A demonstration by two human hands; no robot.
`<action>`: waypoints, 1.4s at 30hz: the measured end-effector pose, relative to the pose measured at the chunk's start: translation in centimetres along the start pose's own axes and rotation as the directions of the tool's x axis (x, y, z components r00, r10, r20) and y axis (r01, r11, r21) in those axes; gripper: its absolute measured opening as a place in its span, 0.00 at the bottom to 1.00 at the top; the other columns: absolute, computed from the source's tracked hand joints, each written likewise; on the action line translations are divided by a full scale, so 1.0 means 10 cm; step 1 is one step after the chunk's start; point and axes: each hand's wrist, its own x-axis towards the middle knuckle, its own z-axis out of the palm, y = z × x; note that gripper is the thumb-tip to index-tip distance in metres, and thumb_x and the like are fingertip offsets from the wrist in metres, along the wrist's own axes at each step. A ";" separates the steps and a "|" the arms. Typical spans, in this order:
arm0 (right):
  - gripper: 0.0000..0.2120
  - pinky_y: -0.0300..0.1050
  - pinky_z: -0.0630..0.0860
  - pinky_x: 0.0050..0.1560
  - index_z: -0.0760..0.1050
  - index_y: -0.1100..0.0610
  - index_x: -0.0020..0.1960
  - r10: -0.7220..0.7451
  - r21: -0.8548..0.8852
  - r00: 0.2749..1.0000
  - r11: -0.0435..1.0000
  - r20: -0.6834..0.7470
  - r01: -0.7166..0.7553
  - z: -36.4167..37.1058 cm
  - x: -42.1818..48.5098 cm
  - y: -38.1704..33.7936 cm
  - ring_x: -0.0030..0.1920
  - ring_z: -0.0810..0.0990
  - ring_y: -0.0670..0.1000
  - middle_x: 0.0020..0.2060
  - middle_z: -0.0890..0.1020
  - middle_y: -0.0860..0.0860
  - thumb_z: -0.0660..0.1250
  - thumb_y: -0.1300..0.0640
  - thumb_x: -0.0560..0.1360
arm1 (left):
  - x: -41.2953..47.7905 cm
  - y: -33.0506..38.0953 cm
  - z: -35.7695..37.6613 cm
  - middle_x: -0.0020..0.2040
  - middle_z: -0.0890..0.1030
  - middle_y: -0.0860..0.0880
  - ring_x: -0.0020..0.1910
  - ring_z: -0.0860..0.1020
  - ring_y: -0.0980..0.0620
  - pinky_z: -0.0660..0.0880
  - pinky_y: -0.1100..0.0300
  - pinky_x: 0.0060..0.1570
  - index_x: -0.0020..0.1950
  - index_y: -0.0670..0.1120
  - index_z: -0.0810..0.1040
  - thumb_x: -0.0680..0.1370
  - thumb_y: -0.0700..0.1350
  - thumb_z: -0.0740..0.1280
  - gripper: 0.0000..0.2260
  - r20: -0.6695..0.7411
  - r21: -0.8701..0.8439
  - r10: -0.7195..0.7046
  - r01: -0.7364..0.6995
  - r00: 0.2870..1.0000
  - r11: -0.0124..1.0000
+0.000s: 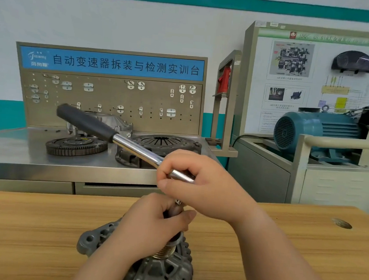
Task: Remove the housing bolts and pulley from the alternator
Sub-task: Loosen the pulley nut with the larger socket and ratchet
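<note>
The alternator [165, 274] sits at the bottom centre of the frame on the wooden bench [42, 228]. Its pulley [166, 251] faces up, and its mounting ear points to the left.

The left hand [151, 227] comes in from the lower left. Its fingers are curled tightly round a dark socket [172, 212] that stands just above the pulley, and the lower edge of the hand touches the pulley's top.

The right hand [200, 184] reaches in from the lower right, above the left one. It grips the chrome shaft of a ratchet [135, 148] near the head, with thumb and fingers wrapped round it. The ratchet's head is hidden between the two hands. Its black grip slants away toward the upper left of the frame.

A round hole [341, 223] shows in the bench at the right. Behind the bench stands a steel bench [14, 154] carrying a flywheel [76, 145] and a clutch cover [163, 142]. A pegboard [109, 104] with a blue sign rises at its back. At the right edge a blue motor [317, 129] sits before a display panel.
</note>
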 end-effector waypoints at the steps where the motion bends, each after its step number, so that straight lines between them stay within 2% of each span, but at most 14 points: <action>1: 0.08 0.44 0.73 0.56 0.77 0.50 0.41 -0.005 0.004 1.000 1.000 0.007 0.005 0.00 0.01 0.00 0.47 0.76 0.41 0.41 0.77 0.42 0.67 0.62 0.75 | 0.00 0.01 0.00 0.24 0.77 0.57 0.32 0.80 0.63 0.74 0.59 0.38 0.28 0.44 0.67 0.75 0.48 0.69 0.19 -0.006 0.008 0.000 0.000 1.000 1.000; 6: 0.09 0.50 0.74 0.56 0.79 0.43 0.50 0.125 -0.175 0.983 0.973 -0.133 -0.148 0.13 0.03 -0.04 0.53 0.76 0.45 0.50 0.80 0.43 0.60 0.52 0.79 | -0.02 0.06 0.00 0.22 0.75 0.55 0.24 0.75 0.65 0.65 0.72 0.26 0.28 0.39 0.71 0.74 0.41 0.65 0.15 -0.029 0.043 -0.028 0.029 0.999 0.999; 9: 0.11 0.47 0.74 0.42 0.75 0.46 0.55 0.161 -0.426 0.944 0.861 -0.288 -0.277 0.28 0.08 -0.10 0.46 0.78 0.53 0.46 0.79 0.49 0.54 0.52 0.81 | -0.01 0.05 0.00 0.17 0.64 0.53 0.19 0.64 0.56 0.59 0.69 0.21 0.20 0.48 0.62 0.71 0.35 0.62 0.21 -0.044 0.121 -0.054 0.059 0.998 0.991; 11: 0.10 0.43 0.66 0.32 0.73 0.49 0.53 0.150 -0.491 0.919 0.807 -0.364 -0.326 0.34 0.11 -0.10 0.42 0.77 0.55 0.42 0.77 0.51 0.54 0.53 0.80 | 0.00 0.02 -0.01 0.17 0.65 0.53 0.20 0.64 0.56 0.59 0.68 0.21 0.19 0.49 0.65 0.70 0.34 0.60 0.21 -0.034 0.153 -0.070 0.074 0.997 0.986; 14: 0.10 0.43 0.66 0.33 0.69 0.50 0.42 0.160 -0.434 0.917 0.842 -0.366 -0.320 0.32 0.10 -0.08 0.42 0.76 0.52 0.40 0.77 0.50 0.59 0.46 0.78 | -0.01 0.03 -0.01 0.18 0.66 0.53 0.21 0.63 0.56 0.59 0.67 0.22 0.21 0.51 0.67 0.70 0.38 0.62 0.17 -0.024 0.122 -0.039 0.042 0.999 0.992; 17: 0.15 0.42 0.70 0.39 0.69 0.51 0.37 0.087 -0.305 0.966 0.939 -0.244 -0.162 0.24 0.05 -0.04 0.41 0.73 0.45 0.38 0.76 0.46 0.69 0.41 0.71 | -0.02 0.04 -0.01 0.25 0.74 0.54 0.24 0.70 0.58 0.63 0.69 0.24 0.29 0.52 0.72 0.71 0.41 0.66 0.11 -0.058 0.069 0.023 -0.019 0.998 0.997; 21: 0.13 0.53 0.74 0.51 0.72 0.54 0.34 -0.068 0.009 0.997 0.998 -0.043 0.068 0.08 0.02 0.00 0.42 0.75 0.45 0.36 0.75 0.46 0.75 0.53 0.70 | -0.04 0.05 -0.02 0.30 0.80 0.58 0.30 0.78 0.64 0.68 0.72 0.30 0.35 0.50 0.75 0.74 0.43 0.68 0.08 -0.050 0.018 0.037 -0.036 0.998 0.999; 24: 0.12 0.55 0.74 0.52 0.75 0.62 0.35 -0.110 0.122 0.994 0.986 -0.018 0.112 0.03 0.01 0.02 0.42 0.76 0.50 0.35 0.75 0.48 0.75 0.59 0.71 | -0.05 0.05 -0.02 0.29 0.81 0.54 0.30 0.78 0.66 0.70 0.73 0.31 0.37 0.44 0.78 0.76 0.42 0.68 0.08 -0.035 -0.004 0.034 -0.034 0.999 0.999; 28: 0.13 0.54 0.76 0.50 0.72 0.53 0.34 0.044 -0.043 0.978 0.998 -0.203 -0.053 0.21 0.03 -0.02 0.42 0.76 0.46 0.34 0.78 0.47 0.71 0.50 0.73 | -0.04 0.07 -0.01 0.21 0.74 0.58 0.22 0.72 0.63 0.65 0.73 0.24 0.30 0.46 0.73 0.74 0.37 0.65 0.13 -0.050 0.053 0.009 -0.006 0.999 0.999; 31: 0.13 0.46 0.74 0.43 0.67 0.51 0.39 0.128 -0.374 0.912 0.883 -0.389 -0.284 0.36 0.07 -0.09 0.45 0.77 0.49 0.40 0.79 0.47 0.61 0.44 0.78 | -0.01 0.05 -0.01 0.18 0.68 0.52 0.20 0.65 0.57 0.60 0.68 0.22 0.22 0.48 0.64 0.71 0.33 0.61 0.20 -0.050 0.135 -0.047 0.053 0.998 0.989; 34: 0.12 0.44 0.69 0.38 0.65 0.48 0.42 0.179 -0.426 0.881 0.822 -0.437 -0.378 0.38 0.12 -0.08 0.45 0.78 0.53 0.44 0.79 0.51 0.57 0.42 0.79 | 0.01 0.04 -0.02 0.22 0.67 0.50 0.23 0.62 0.55 0.59 0.65 0.23 0.25 0.47 0.64 0.71 0.33 0.61 0.17 -0.042 0.168 -0.048 0.055 0.998 0.984; 39: 0.19 0.43 0.69 0.38 0.64 0.50 0.33 0.066 -0.330 0.950 0.929 -0.304 -0.170 0.28 0.07 -0.02 0.39 0.72 0.45 0.35 0.75 0.46 0.68 0.42 0.73 | 0.01 0.04 -0.02 0.25 0.73 0.50 0.24 0.69 0.55 0.64 0.61 0.25 0.30 0.49 0.70 0.71 0.39 0.66 0.11 -0.037 0.068 0.040 -0.038 0.998 0.997; 41: 0.16 0.46 0.73 0.45 0.67 0.49 0.32 0.000 -0.142 0.984 0.990 -0.177 -0.026 0.17 0.05 0.02 0.40 0.72 0.44 0.34 0.74 0.46 0.72 0.50 0.72 | 0.00 0.04 -0.02 0.29 0.78 0.48 0.29 0.76 0.54 0.72 0.54 0.30 0.36 0.45 0.75 0.72 0.41 0.69 0.05 -0.035 0.023 0.050 -0.050 0.998 0.999; 42: 0.15 0.48 0.74 0.48 0.70 0.52 0.32 -0.056 -0.031 0.991 0.998 -0.118 0.053 0.12 0.04 0.05 0.40 0.72 0.43 0.34 0.73 0.45 0.73 0.55 0.72 | 0.00 0.04 -0.02 0.28 0.78 0.50 0.28 0.76 0.58 0.71 0.59 0.29 0.35 0.45 0.75 0.73 0.42 0.69 0.08 -0.037 0.018 0.052 -0.051 0.998 0.999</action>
